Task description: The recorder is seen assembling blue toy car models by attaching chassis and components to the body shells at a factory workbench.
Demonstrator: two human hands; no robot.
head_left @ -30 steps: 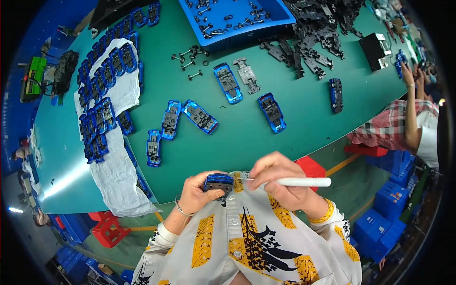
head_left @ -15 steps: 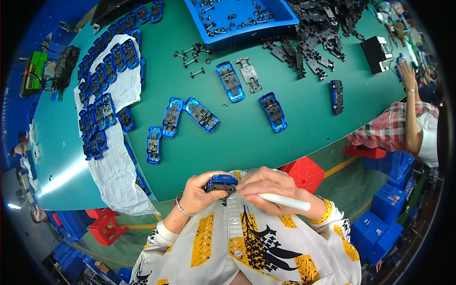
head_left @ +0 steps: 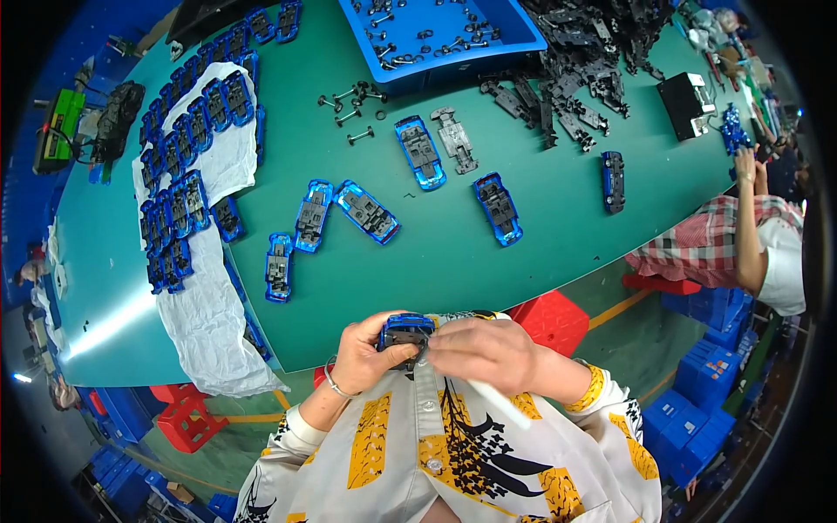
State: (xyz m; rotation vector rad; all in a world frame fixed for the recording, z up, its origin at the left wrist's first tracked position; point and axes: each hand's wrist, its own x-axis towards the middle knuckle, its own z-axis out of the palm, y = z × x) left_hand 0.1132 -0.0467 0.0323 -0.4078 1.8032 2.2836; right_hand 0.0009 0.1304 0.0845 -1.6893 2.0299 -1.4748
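Note:
Close in front of my shirt, my left hand (head_left: 359,359) grips a blue toy car (head_left: 406,328), with its black underside partly showing. My right hand (head_left: 485,350) is closed around a white pen-shaped tool (head_left: 500,404), smeared by motion. The tool's tip is hidden by my fingers, which are close against the car. On the green table beyond lie several blue toy cars (head_left: 367,212) with dark undersides up, and a loose grey-black chassis (head_left: 454,139).
A blue bin (head_left: 462,68) of wheel axles stands at the back, beside a heap of black chassis (head_left: 571,74). Loose axles (head_left: 360,135) lie before it. Rows of cars rest on white sheets (head_left: 200,318) at left. A co-worker's hand (head_left: 747,166) is far right, past a black box (head_left: 686,105).
My right hand has turned, so the white tool's rear end points further down and nearer my shirt. The co-worker's hand has shifted, uncovering blue pieces. My left hand still holds the car.

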